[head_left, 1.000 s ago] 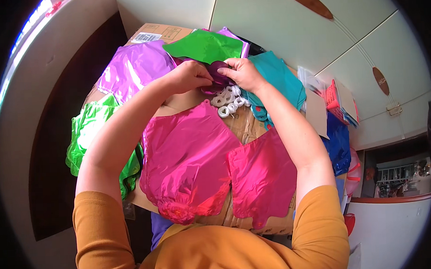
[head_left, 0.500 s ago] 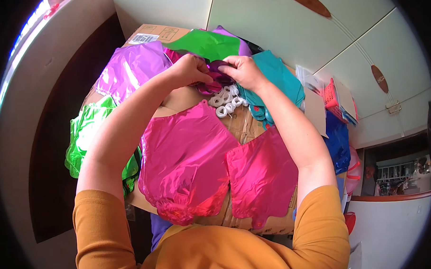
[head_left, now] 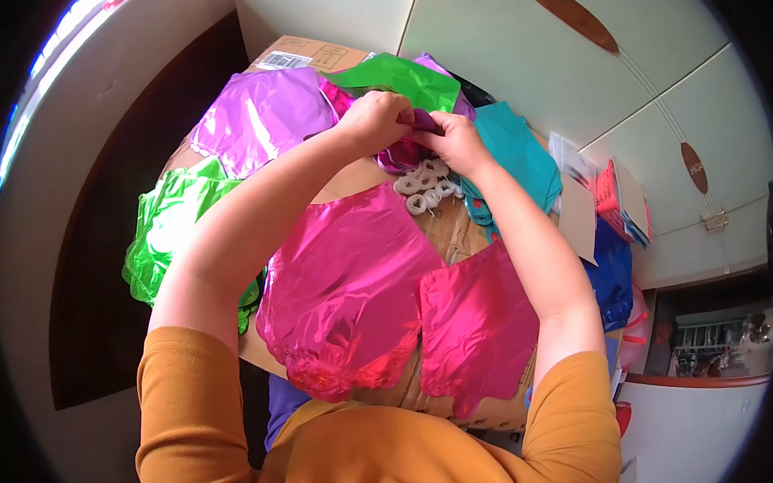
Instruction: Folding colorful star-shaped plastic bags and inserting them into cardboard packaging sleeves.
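At the far side of a cardboard-covered surface (head_left: pixel 437 231), my left hand (head_left: pixel 375 121) and my right hand (head_left: pixel 457 144) pinch a dark purple foil piece (head_left: pixel 422 119) between them. Its lower part is partly hidden by my fingers. Just below, a shiny magenta foil bundle (head_left: pixel 397 158) lies beside several small coils of white string (head_left: pixel 418 181). Closer to me is a large flat pink foil piece (head_left: pixel 353 268), looking like a deflated foil balloon. Another pink foil piece (head_left: pixel 470 324) lies to its right.
Lilac foil (head_left: pixel 263 118) and bright green foil (head_left: pixel 169 236) lie at left, darker green foil (head_left: pixel 398 78) behind my hands. Teal foil (head_left: pixel 520 160) sits right, then blue foil (head_left: pixel 610 263) and a red basket (head_left: pixel 606 191). A pale cabinet (head_left: pixel 490 50) stands along the back.
My hands have drawn closer together, and the dark purple foil now stands up between my fingers. The whole scene has shifted slightly right in view.
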Available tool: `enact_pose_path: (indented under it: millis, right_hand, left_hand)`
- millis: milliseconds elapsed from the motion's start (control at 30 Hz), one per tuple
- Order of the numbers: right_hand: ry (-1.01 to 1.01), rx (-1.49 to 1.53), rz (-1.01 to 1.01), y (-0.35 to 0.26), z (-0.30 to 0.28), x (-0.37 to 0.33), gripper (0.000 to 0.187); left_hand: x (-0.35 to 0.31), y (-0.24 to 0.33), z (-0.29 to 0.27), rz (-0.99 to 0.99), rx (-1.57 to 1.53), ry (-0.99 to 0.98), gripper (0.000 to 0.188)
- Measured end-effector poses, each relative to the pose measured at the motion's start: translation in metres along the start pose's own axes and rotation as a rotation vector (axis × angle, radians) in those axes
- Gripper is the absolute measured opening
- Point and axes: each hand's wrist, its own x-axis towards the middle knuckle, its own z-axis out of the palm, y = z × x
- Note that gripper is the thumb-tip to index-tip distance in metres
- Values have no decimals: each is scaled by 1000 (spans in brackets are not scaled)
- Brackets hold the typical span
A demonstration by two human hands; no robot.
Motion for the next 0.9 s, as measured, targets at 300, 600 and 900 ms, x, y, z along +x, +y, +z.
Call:
enact_pose_path:
  millis: [300, 600, 900]
  right_hand:
    - [201, 237, 139, 24, 0, 14, 13]
    - [160, 333, 148, 16, -4, 9, 15]
    - [98, 328, 75, 5, -3, 7, 22]
  left_hand:
    - [-30, 11, -9, 606, 642, -60, 14]
    - [-32, 15, -6, 186, 448, 148, 22]
    - [-4, 0, -2, 266, 304, 89, 21]
